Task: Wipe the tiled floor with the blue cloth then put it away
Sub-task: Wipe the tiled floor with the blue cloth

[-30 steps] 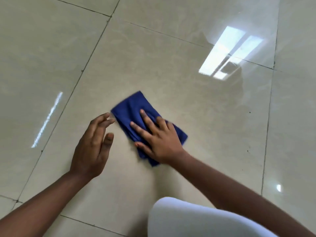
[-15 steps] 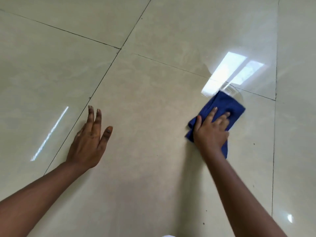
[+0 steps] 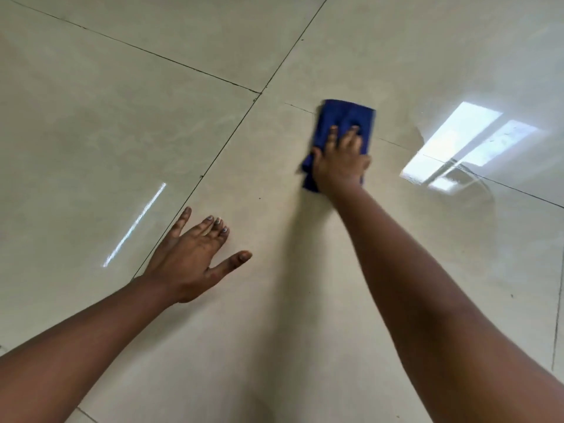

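Observation:
The folded blue cloth lies flat on the glossy beige tiled floor, far out ahead of me and across a grout line. My right hand presses down on the cloth's near half, arm stretched out, fingers spread over the fabric. My left hand rests palm-down on the tile to the lower left, fingers apart, holding nothing.
Dark grout lines cross the floor diagonally and meet up ahead of the left hand. A bright window reflection shines on the tiles right of the cloth, with a wet streak curving beside it. A thin light streak lies at left.
My right hand has pushed the cloth from near my left hand out to the right, then farther forward and back leftward. The left hand stayed flat on the tile, its fingers spreading wider.

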